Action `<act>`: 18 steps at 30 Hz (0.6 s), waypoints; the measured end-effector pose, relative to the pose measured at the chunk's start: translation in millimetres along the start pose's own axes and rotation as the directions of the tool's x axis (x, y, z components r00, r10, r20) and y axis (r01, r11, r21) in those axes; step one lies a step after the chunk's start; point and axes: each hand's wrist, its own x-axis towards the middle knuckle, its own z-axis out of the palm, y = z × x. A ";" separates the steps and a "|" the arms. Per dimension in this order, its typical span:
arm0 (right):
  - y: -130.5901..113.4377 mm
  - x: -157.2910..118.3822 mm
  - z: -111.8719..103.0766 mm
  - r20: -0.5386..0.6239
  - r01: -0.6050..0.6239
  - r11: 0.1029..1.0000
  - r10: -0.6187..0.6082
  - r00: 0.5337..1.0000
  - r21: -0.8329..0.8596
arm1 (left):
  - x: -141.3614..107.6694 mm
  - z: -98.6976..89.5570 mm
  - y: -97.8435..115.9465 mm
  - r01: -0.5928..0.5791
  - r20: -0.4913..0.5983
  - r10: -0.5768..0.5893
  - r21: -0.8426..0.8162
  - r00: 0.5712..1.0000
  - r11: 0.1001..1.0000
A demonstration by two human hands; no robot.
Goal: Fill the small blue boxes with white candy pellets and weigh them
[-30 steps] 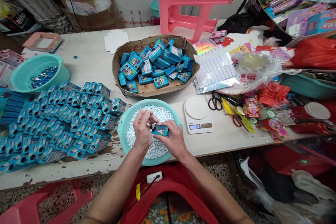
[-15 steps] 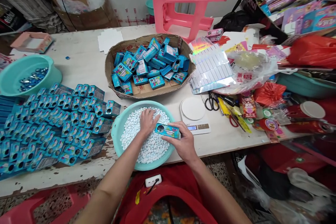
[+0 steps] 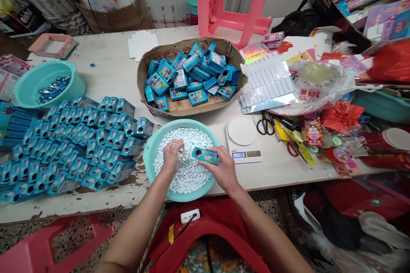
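In my right hand [image 3: 223, 166] is a small blue candy box [image 3: 204, 155], gripped by its end between thumb and fingers, its round hole toward the left. My left hand [image 3: 172, 157] is curled closed just above the candies, with a few pale pieces showing at its fingertips. Below both hands stands a turquoise basin [image 3: 147, 158] filled with small white and pale blue candies [image 3: 192, 181]. Behind it, a cut-down cardboard box [image 3: 177, 108] holds a heap of similar blue boxes [image 3: 197, 97].
Rows of blue boxes [image 3: 107, 143] cover the table's left side. A second turquoise basin [image 3: 72, 89] holds shiny blue pieces. To the right are a white scale [image 3: 245, 136], black scissors [image 3: 265, 123], sticker sheets [image 3: 267, 81] and plastic bags. A pink stool [image 3: 208, 8] stands behind.
My left hand has lifted from among the candies and closed, moving slightly left. My right hand still holds the candy box over the basin. The whole view has shifted a little.
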 end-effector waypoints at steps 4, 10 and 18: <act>-9.0 -2.4 19.4 0.077 0.062 0.993 -0.054 0.996 -0.104 | -19.1 8.5 40.2 0.035 0.046 -0.018 -0.425 0.999 0.905; -27.7 -2.2 30.0 0.078 0.111 0.981 -0.100 0.992 -0.160 | -25.4 13.9 59.9 -0.089 -0.043 0.078 -0.426 0.996 0.901; -32.2 -0.7 24.3 0.086 0.116 0.979 -0.103 0.991 -0.166 | -29.7 17.7 70.5 -0.092 -0.042 0.082 -0.431 0.996 0.898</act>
